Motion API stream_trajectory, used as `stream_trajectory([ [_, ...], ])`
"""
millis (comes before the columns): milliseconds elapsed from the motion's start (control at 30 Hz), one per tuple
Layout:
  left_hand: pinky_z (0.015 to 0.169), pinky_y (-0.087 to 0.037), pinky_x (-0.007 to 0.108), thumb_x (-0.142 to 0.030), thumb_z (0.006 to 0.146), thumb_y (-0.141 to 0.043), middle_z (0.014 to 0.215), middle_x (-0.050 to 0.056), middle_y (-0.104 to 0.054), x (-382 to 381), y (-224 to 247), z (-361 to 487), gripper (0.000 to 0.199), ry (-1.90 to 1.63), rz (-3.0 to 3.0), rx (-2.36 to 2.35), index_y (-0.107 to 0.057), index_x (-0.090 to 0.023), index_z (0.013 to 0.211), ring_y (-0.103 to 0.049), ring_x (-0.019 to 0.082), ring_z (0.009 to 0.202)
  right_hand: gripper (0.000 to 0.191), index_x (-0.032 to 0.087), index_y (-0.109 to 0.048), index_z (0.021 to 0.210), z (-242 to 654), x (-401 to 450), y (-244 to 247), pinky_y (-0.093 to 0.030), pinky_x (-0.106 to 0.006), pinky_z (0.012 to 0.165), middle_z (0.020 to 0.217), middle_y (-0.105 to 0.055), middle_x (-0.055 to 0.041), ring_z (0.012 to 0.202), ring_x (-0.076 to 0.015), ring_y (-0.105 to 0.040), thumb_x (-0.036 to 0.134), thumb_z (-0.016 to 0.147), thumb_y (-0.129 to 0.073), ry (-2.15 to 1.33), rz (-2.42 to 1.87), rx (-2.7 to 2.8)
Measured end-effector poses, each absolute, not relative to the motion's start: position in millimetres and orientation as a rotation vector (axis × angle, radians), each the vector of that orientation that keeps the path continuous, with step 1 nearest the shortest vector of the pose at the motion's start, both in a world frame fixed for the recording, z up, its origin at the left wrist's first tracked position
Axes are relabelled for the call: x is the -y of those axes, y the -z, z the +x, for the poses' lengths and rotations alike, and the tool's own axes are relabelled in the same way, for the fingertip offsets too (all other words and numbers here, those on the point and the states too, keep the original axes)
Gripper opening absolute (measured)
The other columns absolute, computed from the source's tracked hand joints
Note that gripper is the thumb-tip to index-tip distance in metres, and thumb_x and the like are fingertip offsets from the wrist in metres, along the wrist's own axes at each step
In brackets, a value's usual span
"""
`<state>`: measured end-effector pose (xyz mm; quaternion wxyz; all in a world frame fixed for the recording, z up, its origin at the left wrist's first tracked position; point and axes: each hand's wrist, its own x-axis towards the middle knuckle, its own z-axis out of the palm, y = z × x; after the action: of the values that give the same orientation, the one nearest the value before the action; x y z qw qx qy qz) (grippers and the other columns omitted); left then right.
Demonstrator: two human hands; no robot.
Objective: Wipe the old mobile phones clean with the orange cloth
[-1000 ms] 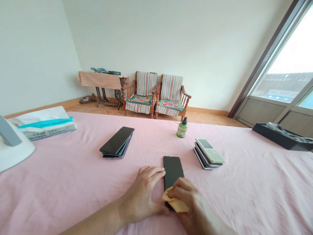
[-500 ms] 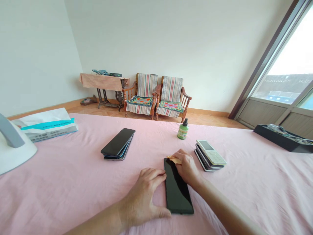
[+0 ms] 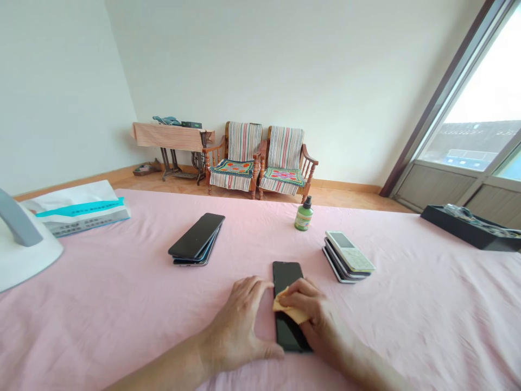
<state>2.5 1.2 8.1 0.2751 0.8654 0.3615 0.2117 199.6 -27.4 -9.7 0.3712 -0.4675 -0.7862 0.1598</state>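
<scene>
A black smartphone [image 3: 287, 336] lies face up on the pink cloth, its dark screen partly covered by my right hand. My right hand [image 3: 315, 312] pinches a small yellow cleaning cloth [image 3: 293, 312] and presses it on the middle of the screen. At the phone's left side, my left hand [image 3: 240, 320] has its fingers and thumb spread, with the fingertips against the long edge and the thumb near the lower corner. Further left rests a stack of smartphones [image 3: 197, 239]. Right of the phone is another stack, topped by a white keypad phone [image 3: 349, 251].
A green spray bottle [image 3: 303, 215] stands beyond the phone. A tissue pack [image 3: 85, 209] and a white appliance with a grey handle [image 3: 24, 250] are at the left. A black tray [image 3: 468, 228] holding clear and cable-like items is at the far right. Two chairs [image 3: 244, 157] stand behind the table.
My right hand has drawn the yellow cloth from the phone's top end down to the middle of the screen. My left hand stays at the left edge.
</scene>
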Motion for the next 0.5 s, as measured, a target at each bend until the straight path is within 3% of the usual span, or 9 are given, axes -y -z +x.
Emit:
stream_trajectory([
  [233, 0.098, -0.038, 0.047, -0.048, 0.049, -0.086, 0.119, 0.009, -0.053, -3.7, -0.1, 1.4, 0.085, -0.604, 2.37, -0.924, -0.05, -0.021, 0.121, -0.047, 0.032, 0.112, 0.024, 0.024, -0.073, 0.089, 206.0, 77.9, 8.8, -0.046, -0.025, 0.069, 0.086, -0.063, -0.0055, 0.082, -0.0176, -0.061, 0.01, 0.075, -0.06, -0.604, -1.204, 2.029],
  [400, 0.1, -0.038, 0.046, -0.028, 0.052, -0.087, 0.125, 0.009, -0.051, 1.8, -4.7, 1.6, 0.073, -0.595, 2.448, -0.856, -0.057, -0.022, 0.117, -0.046, 0.03, 0.115, 0.02, 0.02, -0.074, 0.082, 213.2, 81.7, -0.2, -0.043, -0.023, 0.06, 0.077, -0.063, -0.005, 0.068, -0.0153, -0.061, 0.018, 0.08, -0.054, -0.771, -1.392, 1.734],
  [500, 0.099, -0.041, 0.043, -0.026, 0.053, -0.088, 0.121, 0.009, -0.054, 7.1, -7.8, 3.9, 0.066, -0.584, 2.447, -0.819, -0.061, -0.02, 0.113, -0.05, 0.028, 0.111, 0.021, 0.016, -0.071, 0.074, 211.1, 76.7, -5.2, -0.041, -0.023, 0.058, 0.071, -0.06, -0.0039, 0.065, -0.0154, -0.057, 0.029, 0.082, -0.056, -0.776, -1.502, 1.536],
])
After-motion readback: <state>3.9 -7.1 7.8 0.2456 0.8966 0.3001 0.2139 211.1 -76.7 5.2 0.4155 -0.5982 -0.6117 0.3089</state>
